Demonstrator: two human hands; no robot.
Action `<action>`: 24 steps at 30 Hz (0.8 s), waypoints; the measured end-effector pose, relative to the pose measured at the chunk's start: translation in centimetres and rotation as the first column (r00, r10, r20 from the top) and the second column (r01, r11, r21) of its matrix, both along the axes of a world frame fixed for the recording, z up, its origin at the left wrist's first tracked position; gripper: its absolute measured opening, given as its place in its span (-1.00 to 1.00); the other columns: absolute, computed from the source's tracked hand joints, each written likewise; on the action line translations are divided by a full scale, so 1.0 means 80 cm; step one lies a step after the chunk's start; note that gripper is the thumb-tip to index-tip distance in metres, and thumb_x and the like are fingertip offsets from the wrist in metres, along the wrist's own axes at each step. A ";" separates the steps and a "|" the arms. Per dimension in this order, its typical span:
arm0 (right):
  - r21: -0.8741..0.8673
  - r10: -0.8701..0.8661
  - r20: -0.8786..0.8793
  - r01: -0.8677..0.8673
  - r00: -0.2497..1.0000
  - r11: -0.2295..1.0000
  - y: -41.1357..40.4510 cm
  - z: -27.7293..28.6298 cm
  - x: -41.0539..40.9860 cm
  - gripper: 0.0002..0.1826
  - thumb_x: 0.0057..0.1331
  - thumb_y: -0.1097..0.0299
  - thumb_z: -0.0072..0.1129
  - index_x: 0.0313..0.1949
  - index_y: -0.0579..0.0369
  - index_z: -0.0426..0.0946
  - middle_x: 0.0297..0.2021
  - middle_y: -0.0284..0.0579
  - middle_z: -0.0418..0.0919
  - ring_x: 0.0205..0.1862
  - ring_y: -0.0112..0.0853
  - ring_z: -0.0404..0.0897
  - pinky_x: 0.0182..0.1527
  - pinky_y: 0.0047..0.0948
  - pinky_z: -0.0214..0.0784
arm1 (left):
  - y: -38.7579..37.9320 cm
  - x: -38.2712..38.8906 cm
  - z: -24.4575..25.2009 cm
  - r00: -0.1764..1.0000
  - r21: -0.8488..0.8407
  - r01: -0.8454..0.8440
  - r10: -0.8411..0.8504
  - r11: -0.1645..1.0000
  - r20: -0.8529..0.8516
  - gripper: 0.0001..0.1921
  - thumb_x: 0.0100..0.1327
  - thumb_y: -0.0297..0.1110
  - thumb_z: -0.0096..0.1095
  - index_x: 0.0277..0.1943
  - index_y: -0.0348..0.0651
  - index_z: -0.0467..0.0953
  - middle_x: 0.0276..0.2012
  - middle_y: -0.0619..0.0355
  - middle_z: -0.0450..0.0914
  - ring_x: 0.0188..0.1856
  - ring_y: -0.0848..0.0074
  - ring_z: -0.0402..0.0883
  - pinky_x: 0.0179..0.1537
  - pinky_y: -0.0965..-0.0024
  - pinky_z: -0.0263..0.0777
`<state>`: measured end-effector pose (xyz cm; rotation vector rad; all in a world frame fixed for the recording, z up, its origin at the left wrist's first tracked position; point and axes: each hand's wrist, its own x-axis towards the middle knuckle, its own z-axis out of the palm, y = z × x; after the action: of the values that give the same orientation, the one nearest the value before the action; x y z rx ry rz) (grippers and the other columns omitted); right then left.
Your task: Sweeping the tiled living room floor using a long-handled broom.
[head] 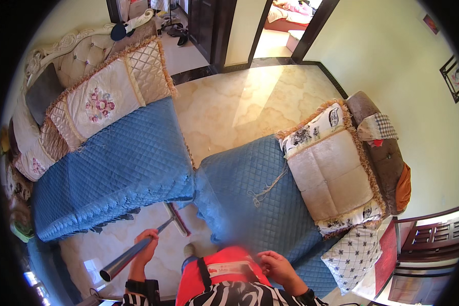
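Observation:
My left hand (147, 246) grips the metal pole of a floor broom (126, 258). The pole slants down and away from me to a long narrow broom head (178, 220) with a dark red edge. That head rests on the marble-look tiles between two bed-like seats. Over a red apron (225, 264) at my waist, my right hand (277, 267) hovers with loosely bent fingers and nothing visible in it. It is close to the blue quilted cover (248, 168) of the right-hand seat.
On the left, a blue quilted cover (122, 160) with a ruffled hem bears a flower-embroidered cushion (103, 99). A beige fringed cushion (329, 168) lies on the right seat. Beside it leans a patterned pillow (352, 256). Beyond are doorways, a dark door (202, 30) and shoes (178, 33).

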<state>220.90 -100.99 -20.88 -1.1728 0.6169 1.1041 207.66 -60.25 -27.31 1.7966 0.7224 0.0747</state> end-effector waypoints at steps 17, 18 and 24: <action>0.076 0.036 0.108 -0.044 0.994 0.996 0.041 -0.068 -0.029 -0.82 0.29 0.42 0.03 -0.14 0.14 0.47 -0.45 -0.37 0.45 -0.52 -0.62 0.37 -0.46 -0.65 0.26 | 0.021 0.003 -0.034 0.991 0.006 0.130 -0.130 0.992 0.031 -0.96 0.03 -0.54 0.16 -0.41 -0.23 0.49 -0.18 0.06 0.60 -0.26 0.53 0.53 -0.22 0.46 0.40; 0.094 0.017 0.091 -0.025 0.996 0.995 0.031 -0.077 -0.015 -0.83 0.29 0.42 0.03 -0.14 0.13 0.49 -0.44 -0.37 0.46 -0.52 -0.63 0.37 -0.45 -0.65 0.28 | 0.008 0.011 -0.037 0.995 -0.002 0.098 -0.098 0.995 0.010 -0.95 0.02 -0.55 0.17 -0.42 -0.23 0.48 -0.17 0.04 0.59 -0.26 0.54 0.51 -0.22 0.46 0.39; 0.104 0.061 -0.033 -0.057 0.998 0.993 -0.061 -0.127 0.071 -0.86 0.30 0.38 0.04 -0.18 0.09 0.48 -0.38 -0.36 0.49 -0.49 -0.65 0.38 -0.44 -0.63 0.29 | -0.080 0.076 -0.040 0.997 0.042 -0.017 0.020 0.999 -0.070 -0.94 0.01 -0.59 0.18 -0.44 -0.23 0.47 -0.17 0.04 0.58 -0.25 0.55 0.49 -0.22 0.47 0.38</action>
<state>226.55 -105.87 -31.07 -1.0896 0.5494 1.1955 213.74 -66.63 -30.51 1.8397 0.7930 0.0385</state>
